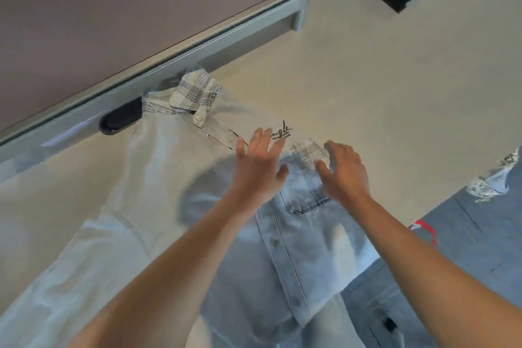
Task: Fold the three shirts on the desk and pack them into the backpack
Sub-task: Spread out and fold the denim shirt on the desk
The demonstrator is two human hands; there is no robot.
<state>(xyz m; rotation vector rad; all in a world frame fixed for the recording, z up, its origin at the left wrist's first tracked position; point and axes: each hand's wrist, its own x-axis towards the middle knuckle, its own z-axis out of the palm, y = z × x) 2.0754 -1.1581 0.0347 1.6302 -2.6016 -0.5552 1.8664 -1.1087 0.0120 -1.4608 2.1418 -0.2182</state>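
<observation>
On the desk (pixel 381 73), a pale shirt with a plaid collar (pixel 158 155) lies spread flat, a denim shirt (pixel 296 237) overlapping its lower right; no backpack in frame. Left hand (pixel 255 167) and right hand (pixel 346 171) both have fingers spread wide, gripping nothing, over the denim shirt's top edge; contact unclear.
</observation>
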